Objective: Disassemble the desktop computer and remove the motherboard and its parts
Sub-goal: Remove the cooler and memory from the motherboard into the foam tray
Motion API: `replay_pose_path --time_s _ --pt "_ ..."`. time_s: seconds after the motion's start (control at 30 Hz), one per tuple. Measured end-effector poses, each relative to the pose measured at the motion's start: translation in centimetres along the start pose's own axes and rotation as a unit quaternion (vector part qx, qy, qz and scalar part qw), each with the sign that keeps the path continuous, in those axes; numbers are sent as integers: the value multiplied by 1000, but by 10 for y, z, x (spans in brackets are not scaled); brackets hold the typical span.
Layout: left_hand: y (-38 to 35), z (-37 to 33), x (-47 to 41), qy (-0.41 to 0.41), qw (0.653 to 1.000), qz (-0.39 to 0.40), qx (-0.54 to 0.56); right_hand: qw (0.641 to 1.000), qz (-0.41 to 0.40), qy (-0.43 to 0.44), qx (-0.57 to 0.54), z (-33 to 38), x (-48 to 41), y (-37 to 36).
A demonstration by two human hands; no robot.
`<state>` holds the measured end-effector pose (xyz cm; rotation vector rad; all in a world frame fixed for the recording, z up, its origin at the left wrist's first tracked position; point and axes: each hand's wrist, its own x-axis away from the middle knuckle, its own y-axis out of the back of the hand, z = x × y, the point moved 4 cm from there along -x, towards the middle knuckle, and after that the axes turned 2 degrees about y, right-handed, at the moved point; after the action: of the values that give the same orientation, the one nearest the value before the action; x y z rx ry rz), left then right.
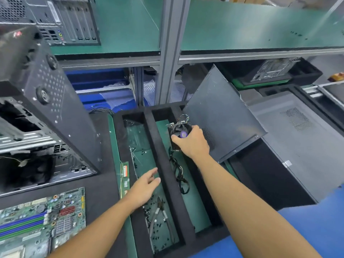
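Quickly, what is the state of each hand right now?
Left hand: open, holding nothing.
Right hand: grips the black fan.

The surface (104, 183) is covered by a black mat, with a green strip along its right edge. An open black metal computer case (46, 108) stands on it at the left, and a green motherboard (42, 220) lies flat in front of the case. A slim green memory stick (126, 175) lies on the green strip, just beside a black foam tray with two long compartments (154, 146). A closed grey metal computer tower (297, 136) lies on its side to the right.
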<state>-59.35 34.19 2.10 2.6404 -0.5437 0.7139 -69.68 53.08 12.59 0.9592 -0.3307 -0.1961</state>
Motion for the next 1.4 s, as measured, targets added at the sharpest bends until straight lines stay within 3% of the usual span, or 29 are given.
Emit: replay_pose_path --time_s 0.1,0.17,0.27,0.33,0.4,0.47,0.53,0.63,0.83,0.93,1.07,1.27,1.4 --pt "2 1 -6 -14 997 -33 -67 997 51 -26 55 -15 -12 -5" --pt "-1 -9 -6 -94 969 -58 -220 991 85 -38 98 -29 -8 -8" --pt "-30 -43 -11 -240 864 -35 -441 988 89 -38 118 -47 5 -8" --pt "-62 -60 -22 -276 799 21 -534 991 66 -41 108 -51 13 -4" --pt "-97 -59 -37 -256 717 113 -639 993 52 -44 97 -53 19 0" --pt "-119 -46 -50 -186 639 178 -725 994 44 -45 90 -57 24 3" --pt "-124 -36 -61 -98 604 185 -769 994 39 -47 88 -62 28 7" --pt "-108 -44 -79 -49 587 111 -801 995 32 -55 79 -74 34 13" --pt "-52 -68 -117 -14 607 6 -794 990 71 -55 107 -96 54 6" --pt "-41 -64 -119 -28 662 -23 -749 978 130 -47 159 -99 64 -16" --pt "-38 -58 -112 -146 718 -78 -676 978 112 -57 168 -101 70 -41" --pt "-40 -49 -92 -209 788 -24 -579 980 88 -75 162 -99 65 -44" --pt "-43 -53 -81 -203 870 30 -449 983 17 -78 163 -100 66 -38"
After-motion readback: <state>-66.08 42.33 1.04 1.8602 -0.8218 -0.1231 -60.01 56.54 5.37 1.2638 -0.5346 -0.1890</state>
